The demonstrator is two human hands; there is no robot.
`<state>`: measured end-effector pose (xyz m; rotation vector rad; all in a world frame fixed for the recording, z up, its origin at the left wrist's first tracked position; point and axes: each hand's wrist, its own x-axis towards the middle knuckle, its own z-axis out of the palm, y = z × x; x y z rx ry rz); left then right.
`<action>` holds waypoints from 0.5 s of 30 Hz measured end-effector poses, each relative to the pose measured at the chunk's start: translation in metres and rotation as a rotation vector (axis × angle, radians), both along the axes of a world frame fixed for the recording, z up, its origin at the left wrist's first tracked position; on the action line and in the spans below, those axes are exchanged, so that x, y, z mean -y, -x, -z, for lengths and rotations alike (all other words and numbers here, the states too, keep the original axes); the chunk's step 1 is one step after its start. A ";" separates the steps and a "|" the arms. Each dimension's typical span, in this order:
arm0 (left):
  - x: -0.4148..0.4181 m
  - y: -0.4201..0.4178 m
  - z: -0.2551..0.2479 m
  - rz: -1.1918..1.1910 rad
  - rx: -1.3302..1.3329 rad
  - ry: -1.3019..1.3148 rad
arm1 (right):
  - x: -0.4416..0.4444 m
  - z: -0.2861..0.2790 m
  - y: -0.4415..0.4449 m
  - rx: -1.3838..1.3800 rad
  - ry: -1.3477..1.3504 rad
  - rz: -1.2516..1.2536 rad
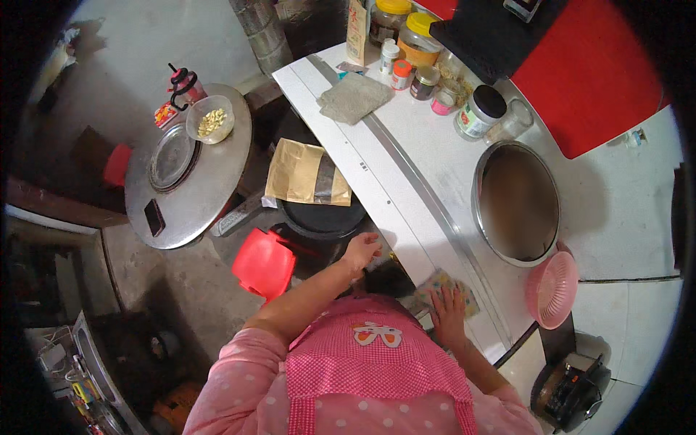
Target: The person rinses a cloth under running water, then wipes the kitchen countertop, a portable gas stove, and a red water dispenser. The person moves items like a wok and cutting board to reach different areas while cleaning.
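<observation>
My right hand (pixel 450 312) lies with spread fingers on a patterned cloth (pixel 439 280), pressing it against the white countertop (pixel 402 217) near its front edge. My left hand (pixel 363 253) hangs in the air beside the counter's edge, fingers loosely bent and holding nothing. Just beyond it sits a round black pan (pixel 321 220) with a long handle, below counter height. A brown paper pouch (pixel 293 174) with a dark window strip lies across the pan. Farther along the counter rests a folded grey cloth (pixel 356 98).
Jars (pixel 424 81) line the counter's back. A round metal-rimmed object (pixel 476 201), blurred inside, leans behind a pink plastic basket (pixel 552 291). Left, a round metal table (pixel 217 185) holds a bowl of pale pieces (pixel 211 120), a lid (pixel 173 155) and a phone (pixel 154 217). A red plastic stool (pixel 263 263) stands nearby.
</observation>
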<state>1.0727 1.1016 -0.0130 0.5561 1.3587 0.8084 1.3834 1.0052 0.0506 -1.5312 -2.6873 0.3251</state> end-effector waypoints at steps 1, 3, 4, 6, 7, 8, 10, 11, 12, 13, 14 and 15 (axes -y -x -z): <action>0.004 0.002 -0.001 -0.011 0.023 0.009 | -0.019 0.001 0.013 -0.020 -0.047 -0.017; 0.010 0.011 -0.020 -0.012 0.028 0.051 | -0.060 0.019 0.036 -0.079 -0.142 -0.027; 0.013 0.017 -0.029 -0.013 0.033 0.068 | -0.084 0.029 0.048 -0.119 -0.189 -0.028; 0.022 0.029 -0.036 -0.079 0.062 0.061 | -0.138 0.045 0.082 -0.007 -0.162 0.068; 0.027 0.036 -0.037 -0.111 0.077 0.060 | -0.160 0.049 0.099 -0.040 -0.151 0.163; 0.034 0.045 -0.032 -0.152 0.090 0.052 | -0.182 0.053 0.117 -0.080 -0.136 0.250; 0.044 0.061 -0.021 -0.225 0.116 0.039 | -0.236 0.056 0.144 -0.072 -0.084 0.331; 0.048 0.066 -0.029 -0.258 0.086 0.057 | -0.256 0.058 0.156 -0.013 -0.050 0.386; 0.053 0.069 -0.048 -0.286 0.057 0.073 | -0.275 0.061 0.160 -0.015 -0.043 0.408; 0.058 0.074 -0.058 -0.322 0.029 0.090 | -0.291 0.059 0.167 -0.017 -0.035 0.422; 0.065 0.081 -0.053 -0.343 0.036 0.082 | -0.307 0.057 0.172 -0.011 -0.042 0.426; 0.075 0.089 -0.047 -0.370 0.039 0.077 | -0.319 0.050 0.180 -0.009 -0.045 0.424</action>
